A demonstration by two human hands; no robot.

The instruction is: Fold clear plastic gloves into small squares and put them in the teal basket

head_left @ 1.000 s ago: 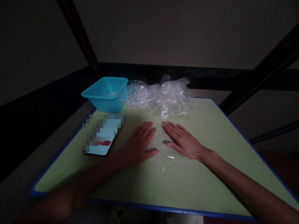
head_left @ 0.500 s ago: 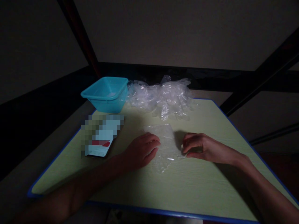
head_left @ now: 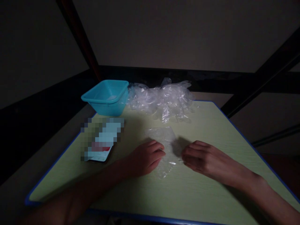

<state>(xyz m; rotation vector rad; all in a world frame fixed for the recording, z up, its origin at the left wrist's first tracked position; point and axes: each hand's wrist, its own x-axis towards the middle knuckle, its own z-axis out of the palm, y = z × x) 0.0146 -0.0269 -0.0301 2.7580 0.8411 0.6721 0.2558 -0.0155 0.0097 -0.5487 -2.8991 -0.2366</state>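
Note:
A thin piece of clear plastic (head_left: 167, 140) lies flat on the table, crinkled and shiny at its near end. My left hand (head_left: 146, 157) rests on its left edge with the fingers curled and closed on the film. On the other side, my right hand (head_left: 199, 157) is closed at the right edge of the same piece; its fingertips are turned down and partly hidden. Beyond both hands is a heap of crumpled clear plastic gloves (head_left: 164, 100), some with finger shapes showing.
A turquoise plastic basin (head_left: 106, 106) stands at the far left, touching the heap. Nearer on the left lies a phone (head_left: 105, 140) with its screen lit and partly blurred out. The pale table (head_left: 206, 200) has a blue edge, and dark bars rise behind it.
My right hand has turned over, its fingers now pointing down and closed together. My left hand has shifted slightly right over the plastic. The view has tilted up a little.

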